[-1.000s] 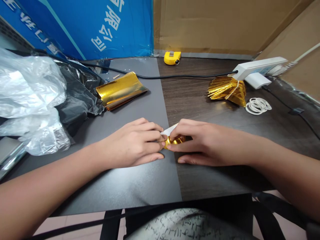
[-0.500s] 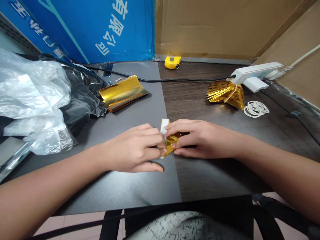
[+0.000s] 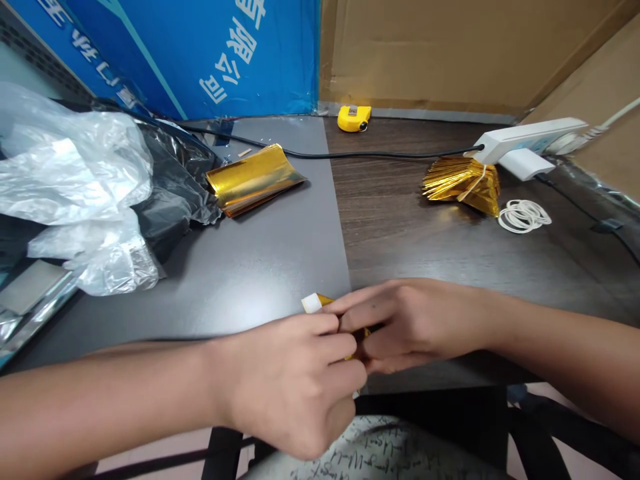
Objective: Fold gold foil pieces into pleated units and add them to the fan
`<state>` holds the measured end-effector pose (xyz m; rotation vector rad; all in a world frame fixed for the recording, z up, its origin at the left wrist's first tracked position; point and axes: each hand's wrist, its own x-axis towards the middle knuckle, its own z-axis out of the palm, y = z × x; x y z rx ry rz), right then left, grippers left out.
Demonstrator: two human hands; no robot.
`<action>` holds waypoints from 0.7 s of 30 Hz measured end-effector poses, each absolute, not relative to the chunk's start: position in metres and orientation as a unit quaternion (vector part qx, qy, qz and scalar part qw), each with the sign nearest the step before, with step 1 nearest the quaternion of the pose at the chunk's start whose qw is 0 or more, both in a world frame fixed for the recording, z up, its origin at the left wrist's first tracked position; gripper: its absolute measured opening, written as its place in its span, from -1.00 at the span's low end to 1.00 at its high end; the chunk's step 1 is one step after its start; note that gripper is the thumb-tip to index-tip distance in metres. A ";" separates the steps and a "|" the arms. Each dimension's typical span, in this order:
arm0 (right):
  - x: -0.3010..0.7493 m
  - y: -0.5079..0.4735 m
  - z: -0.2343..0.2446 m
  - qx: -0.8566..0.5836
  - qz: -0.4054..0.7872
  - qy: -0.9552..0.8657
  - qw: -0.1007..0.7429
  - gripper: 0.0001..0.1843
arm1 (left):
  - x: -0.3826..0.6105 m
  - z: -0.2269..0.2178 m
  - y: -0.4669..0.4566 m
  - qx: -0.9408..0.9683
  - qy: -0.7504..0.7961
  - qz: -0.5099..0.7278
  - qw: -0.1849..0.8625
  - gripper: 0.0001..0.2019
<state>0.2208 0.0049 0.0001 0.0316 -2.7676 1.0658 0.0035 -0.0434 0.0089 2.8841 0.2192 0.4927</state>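
Observation:
A sheet of gold foil paper (image 3: 325, 300) with a white edge shows between my two hands, close to the desk's front edge; most of it is hidden by my fingers. My left hand (image 3: 305, 373) has its fingers curled over the near left part of the sheet. From the other side, my right hand (image 3: 400, 327) grips the sheet with bent fingers, its fingertips meeting those of the left. A stack of gold foil paper (image 3: 257, 179) lies on the grey part of the desk. Farther right sits a bundle of folded gold paper (image 3: 463, 183) tied with a white band.
White rubber bands (image 3: 524, 217) lie right of the bundle, below a power strip (image 3: 533, 140). A yellow tape measure (image 3: 354, 119) stands by the cardboard (image 3: 425, 60) at the back. Plastic bags (image 3: 75, 187) cover the left side. A black cable (image 3: 370, 156) crosses the desk.
Both hands have come nearer to me with the gold paper and closed together. My left hand has turned over the sheet, hiding more of it. The view has shifted slightly.

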 end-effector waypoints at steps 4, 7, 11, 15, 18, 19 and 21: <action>0.220 0.001 -0.001 0.011 0.347 -0.933 0.093 -0.73 | 0.004 0.008 -0.044 0.972 0.070 0.188 0.124 -0.71; 0.223 0.008 -0.004 -0.017 0.346 -0.932 0.107 -0.76 | -0.001 0.004 -0.030 0.975 0.054 0.183 0.115 -0.69; 0.229 0.023 -0.010 -0.068 0.308 -0.930 0.190 -0.83 | -0.010 -0.004 -0.003 0.962 0.123 0.175 0.168 -0.80; 0.232 0.028 -0.011 -0.084 0.278 -0.938 0.190 -0.81 | -0.014 -0.009 0.011 0.941 0.163 0.182 0.235 -0.85; 0.231 0.026 -0.010 -0.076 0.294 -0.936 0.179 -0.80 | -0.013 -0.008 0.012 0.938 0.167 0.169 0.252 -0.85; 0.230 0.025 -0.009 -0.073 0.296 -0.936 0.176 -0.81 | -0.013 -0.007 0.012 0.937 0.168 0.163 0.258 -0.84; 0.230 0.024 -0.008 -0.063 0.298 -0.936 0.175 -0.82 | -0.013 -0.006 0.012 0.935 0.165 0.156 0.270 -0.82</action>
